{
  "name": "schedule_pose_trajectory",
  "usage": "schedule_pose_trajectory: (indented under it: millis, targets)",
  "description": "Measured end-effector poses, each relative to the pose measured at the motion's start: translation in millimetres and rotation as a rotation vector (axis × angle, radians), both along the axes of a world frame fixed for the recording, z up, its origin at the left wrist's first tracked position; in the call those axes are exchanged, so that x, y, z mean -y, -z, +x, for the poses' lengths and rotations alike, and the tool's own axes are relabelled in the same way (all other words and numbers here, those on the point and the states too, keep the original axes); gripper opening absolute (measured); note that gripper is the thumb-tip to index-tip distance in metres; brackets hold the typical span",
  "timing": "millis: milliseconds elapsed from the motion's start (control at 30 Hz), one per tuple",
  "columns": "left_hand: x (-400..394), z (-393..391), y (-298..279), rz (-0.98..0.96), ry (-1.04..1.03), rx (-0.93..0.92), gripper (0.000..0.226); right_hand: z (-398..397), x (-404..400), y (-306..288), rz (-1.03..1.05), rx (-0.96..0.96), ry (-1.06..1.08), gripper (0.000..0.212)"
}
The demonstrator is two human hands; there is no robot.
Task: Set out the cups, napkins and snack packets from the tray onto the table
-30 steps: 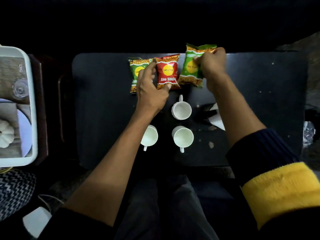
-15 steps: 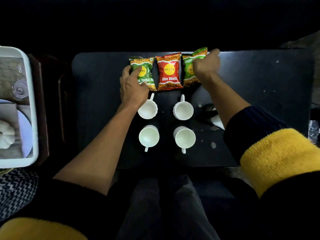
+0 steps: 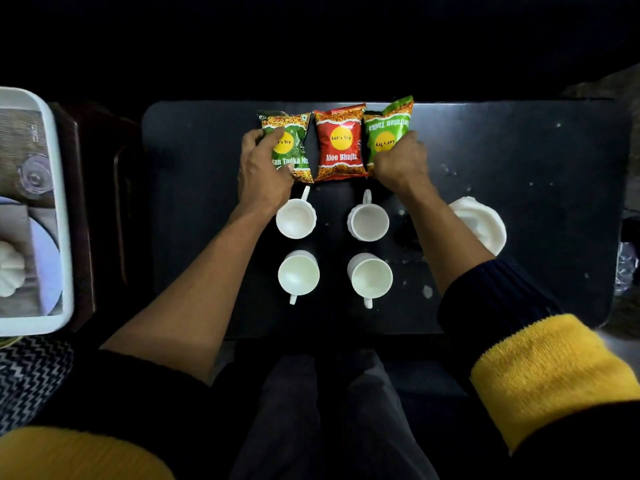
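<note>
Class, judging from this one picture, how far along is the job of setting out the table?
Done: four cups in a square, napkins at right. In hand: left hand and right hand straighten the outer green packets beside the red packet. Left: the tray seems to hold no task items.

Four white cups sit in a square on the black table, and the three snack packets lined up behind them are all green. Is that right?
Not quite. The head view shows the middle packet is red; only the left packet and right packet are green. The four white cups do sit in a square on the black table.
</note>
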State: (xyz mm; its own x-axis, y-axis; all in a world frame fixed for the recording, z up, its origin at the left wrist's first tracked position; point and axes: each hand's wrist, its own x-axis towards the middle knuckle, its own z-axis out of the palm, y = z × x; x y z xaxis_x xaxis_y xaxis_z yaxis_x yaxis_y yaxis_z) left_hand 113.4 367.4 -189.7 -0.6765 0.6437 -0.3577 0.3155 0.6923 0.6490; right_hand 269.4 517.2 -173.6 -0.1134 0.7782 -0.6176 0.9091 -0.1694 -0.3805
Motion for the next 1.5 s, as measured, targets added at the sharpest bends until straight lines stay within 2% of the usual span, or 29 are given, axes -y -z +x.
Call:
schedule_pose_trajectory:
  millis: [167,333,533,667,833,1133,1233,1333,1400,1500]
  targets:
    - [0.3,-0.2,0.6,0.002,0.005,-0.004,0.065,3.2,-1.7,-0.1,0.006,0.168,-0.028,0.053]
    - [0.5,-1.6,0.6,0.014,0.01,0.007,0.064,9.4,-1.3,0.1,0.021,0.247,-0.033,0.051]
    - [0.7,-1.4,2.7,0.021,0.005,-0.001,0.064,10.8,3.9,-6.5,0.175,0.234,-0.026,0.051]
    - [1.1,-1.0,2.4,0.02,0.006,0.006,0.066,6.4,6.6,-9.4,0.28,0.132,-0.01,0.063]
    - [1.5,-1.5,2.1,0.02,0.003,0.015,0.069,5.3,8.1,-5.3,0.242,0.166,-0.111,0.079]
    - [1.7,-1.3,2.9,0.019,0.007,0.014,0.07,8.8,10.0,0.7,0.247,0.193,-0.16,0.084]
    - [3.4,1.5,-0.4,-0.002,0.013,-0.049,0.068,6.3,14.1,-1.7,0.358,0.197,-0.201,0.083]
    - [8.5,7.7,-6.3,-0.02,0.033,-0.24,0.064,2.2,22.3,-5.2,0.471,0.169,-0.282,0.082]
    - [11.9,12.4,-10.0,-0.008,0.052,-0.307,0.062,0.7,28.4,-6.8,0.484,0.138,-0.342,0.081]
    - [14.9,18.7,-20.1,-0.002,0.124,-0.304,0.062,-0.3,38.7,-15.1,0.454,0.087,-0.417,0.079]
